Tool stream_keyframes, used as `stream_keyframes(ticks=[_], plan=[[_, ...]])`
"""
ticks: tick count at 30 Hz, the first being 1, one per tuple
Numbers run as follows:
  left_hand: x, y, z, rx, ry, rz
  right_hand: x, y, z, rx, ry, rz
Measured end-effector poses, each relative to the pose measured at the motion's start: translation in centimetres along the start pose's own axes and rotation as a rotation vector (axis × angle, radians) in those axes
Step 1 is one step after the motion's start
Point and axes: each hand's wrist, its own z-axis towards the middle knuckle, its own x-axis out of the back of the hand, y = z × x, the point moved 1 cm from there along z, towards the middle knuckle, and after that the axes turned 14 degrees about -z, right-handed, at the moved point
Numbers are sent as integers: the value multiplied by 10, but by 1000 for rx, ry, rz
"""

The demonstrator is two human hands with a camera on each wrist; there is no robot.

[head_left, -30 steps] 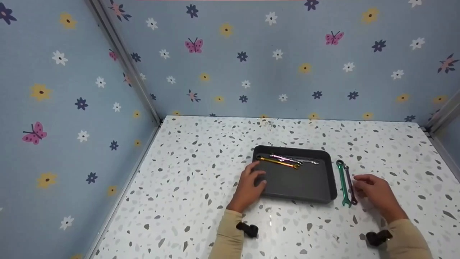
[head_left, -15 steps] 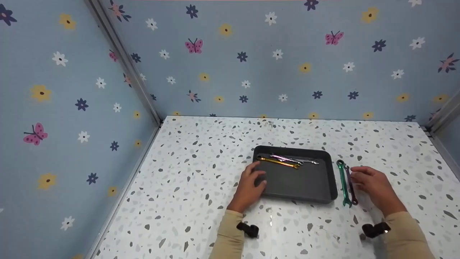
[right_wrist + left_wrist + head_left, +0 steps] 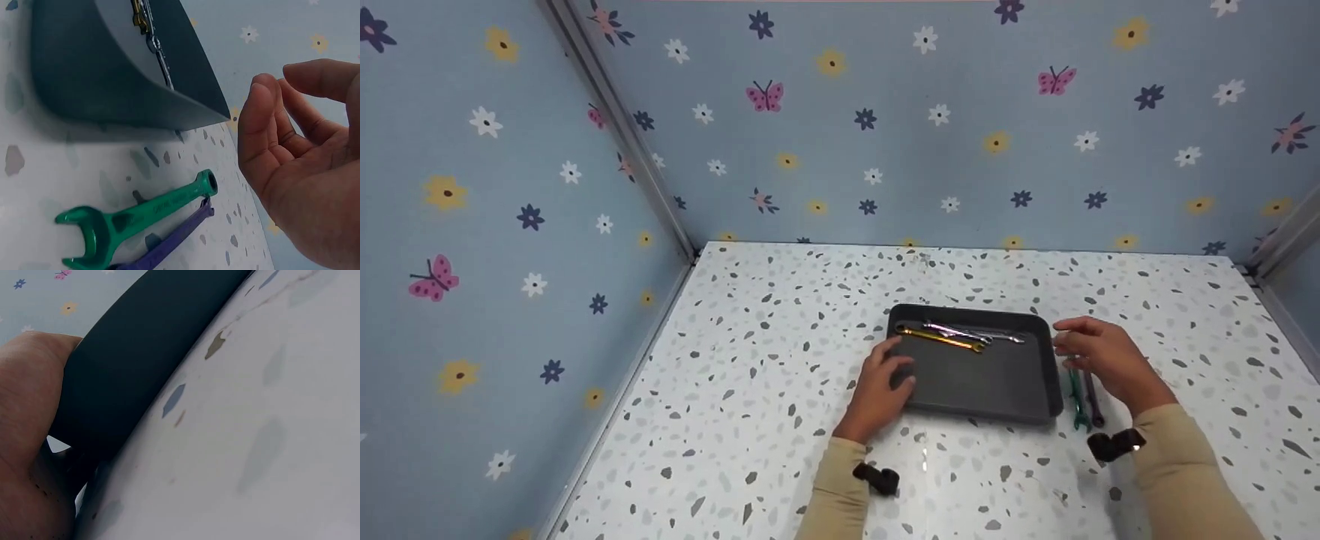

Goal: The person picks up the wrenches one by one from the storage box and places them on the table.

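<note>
My left hand rests at the left side of a dark grey tray, its fingers loosely bent at the rim. In the left wrist view the thumb side of that hand lies against the tray wall. My right hand is raised beside the tray's right rim, thumb and fingers bent with nothing between them. Below it on the table lie a green wrench and a purple wrench, side by side. Inside the tray are a gold wrench and overlapping silvery ones, near the back wall.
The white speckled table extends around the tray. A blue wall with flowers and butterflies stands behind, and another wall stands on the left.
My right hand has moved left and away from me, from beside the purple wrench to above both table wrenches near the tray's right rim. The left hand and tray have stayed put.
</note>
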Motion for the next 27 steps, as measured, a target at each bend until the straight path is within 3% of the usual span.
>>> stream_keyframes(ticks=[6,14,27], plan=[[1,1,-2,10,-3,-4,-15,-12,12,10,-23,55],[1,3,-1,-47,-7,-5,-33,-24,29,-9,-50,56],[0,1,1,3,0,15,-56,-24,51,-23,-32,-7]])
